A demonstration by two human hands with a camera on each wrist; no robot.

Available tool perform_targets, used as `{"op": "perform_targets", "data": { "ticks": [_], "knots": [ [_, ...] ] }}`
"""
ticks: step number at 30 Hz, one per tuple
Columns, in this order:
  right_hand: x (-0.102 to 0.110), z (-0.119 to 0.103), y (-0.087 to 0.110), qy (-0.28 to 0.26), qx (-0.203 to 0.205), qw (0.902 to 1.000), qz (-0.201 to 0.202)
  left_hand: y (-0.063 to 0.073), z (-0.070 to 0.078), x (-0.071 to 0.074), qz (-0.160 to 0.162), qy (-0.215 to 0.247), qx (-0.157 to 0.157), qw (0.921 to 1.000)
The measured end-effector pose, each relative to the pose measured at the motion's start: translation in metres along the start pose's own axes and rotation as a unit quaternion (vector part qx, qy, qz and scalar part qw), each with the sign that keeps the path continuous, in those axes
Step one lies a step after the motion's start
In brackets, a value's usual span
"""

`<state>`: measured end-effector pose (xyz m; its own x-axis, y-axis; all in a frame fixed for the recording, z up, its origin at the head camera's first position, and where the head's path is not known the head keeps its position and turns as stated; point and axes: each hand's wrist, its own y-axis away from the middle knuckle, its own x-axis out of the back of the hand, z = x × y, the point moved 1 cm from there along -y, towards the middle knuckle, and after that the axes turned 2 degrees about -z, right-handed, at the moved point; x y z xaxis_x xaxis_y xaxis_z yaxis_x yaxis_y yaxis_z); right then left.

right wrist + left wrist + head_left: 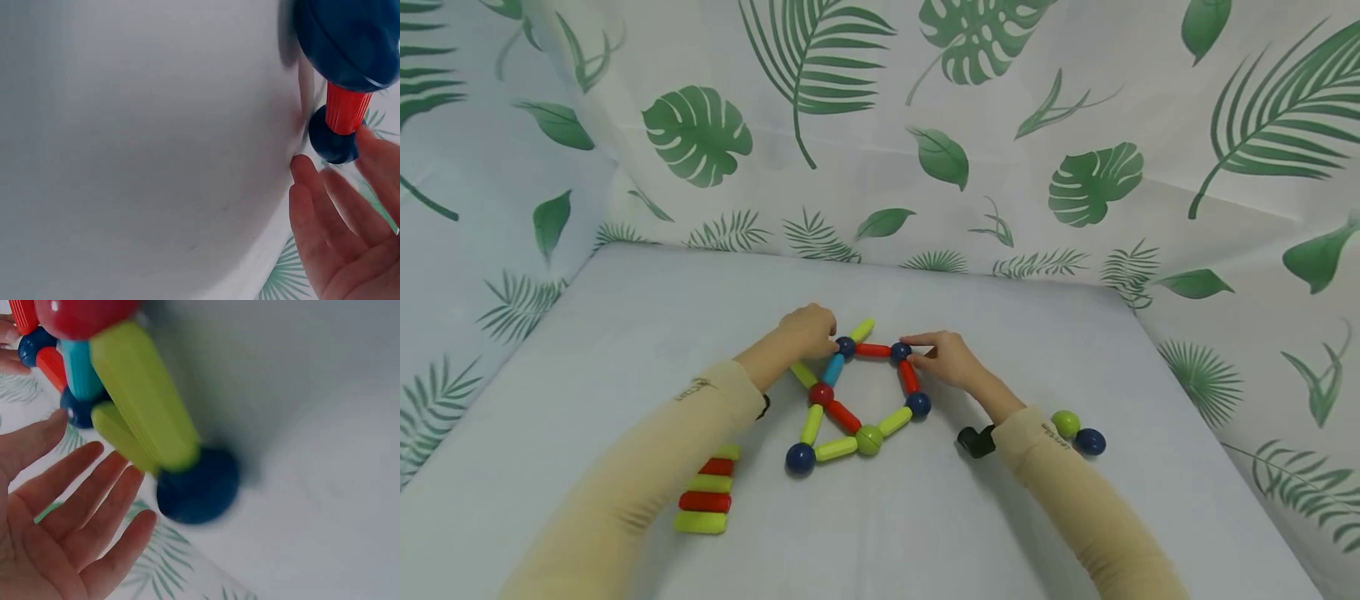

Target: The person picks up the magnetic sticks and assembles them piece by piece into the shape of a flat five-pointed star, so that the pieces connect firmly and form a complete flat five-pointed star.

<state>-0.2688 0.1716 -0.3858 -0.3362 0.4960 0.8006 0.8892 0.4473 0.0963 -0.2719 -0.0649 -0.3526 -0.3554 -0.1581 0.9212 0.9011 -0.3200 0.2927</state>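
Big picture first: a leaf-printed backdrop point(1015, 187) rises behind a white table point(970, 517), and in the middle of that table sits the rod-and-ball frame point(842, 416), a five-sided loop sharing a red rod with a triangle at its near left.

Two hands on its far edge! The left hand point(809, 329) has its fingers spread, thumb tip up against the far-left blue ball point(846, 347); how hard it presses, I can't tell. The right hand point(950, 360) pinches the far-right blue ball point(901, 352) between thumb and finger. For my money that's the right split: one side held, the other lightly backed, and a closer left-hand grip would steady it better.

Off by the left sleeve point(625, 492), a row of loose rods point(705, 502), lime and red, lies side by side. Between the two held corners runs the far red rod point(872, 351), and the good touch here is surely to keep it in line with both balls, easing rather than tugging, because a twist at one corner could spring another joint. Watch the lime rod point(863, 329) poking out beyond the far-left corner; fingers could easily knock it. Smallest of all, a loose green ball point(1065, 423) and loose blue ball point(1090, 442) wait beside the right sleeve point(1075, 492).
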Motion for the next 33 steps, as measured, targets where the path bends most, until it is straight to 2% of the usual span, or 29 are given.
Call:
{"op": "perform_targets", "data": {
  "ticks": [3, 5, 8, 13, 22, 26, 33],
  "knots": [
    [0.0, -0.001, 0.009, 0.006, 0.017, 0.9998, -0.006, 0.015, -0.019, 0.002, -0.009, -0.01, -0.027, 0.9995],
    [0.0, -0.002, 0.016, 0.004, 0.015, 0.9997, -0.016, 0.024, -0.033, 0.003, -0.011, -0.014, -0.05, 0.9986],
    [0.0, -0.007, 0.028, 0.001, 0.011, 0.999, -0.043, 0.036, -0.051, 0.002, 0.005, -0.009, -0.08, 0.9967],
    [-0.003, -0.015, 0.045, 0.002, 0.031, 0.9968, -0.074, 0.046, -0.068, 0.001, 0.031, 0.002, -0.094, 0.9951],
    [-0.001, -0.016, 0.047, -0.005, 0.004, 0.9983, -0.058, 0.056, -0.063, -0.004, 0.043, -0.001, -0.092, 0.9949],
    [0.002, -0.011, 0.041, -0.003, -0.011, 0.9989, -0.045, 0.065, -0.06, -0.008, 0.04, -0.01, -0.112, 0.9929],
    [0.009, -0.007, 0.026, -0.002, -0.015, 0.9993, -0.034, 0.084, -0.051, -0.018, 0.022, 0.006, -0.129, 0.9914]
  ]
}}
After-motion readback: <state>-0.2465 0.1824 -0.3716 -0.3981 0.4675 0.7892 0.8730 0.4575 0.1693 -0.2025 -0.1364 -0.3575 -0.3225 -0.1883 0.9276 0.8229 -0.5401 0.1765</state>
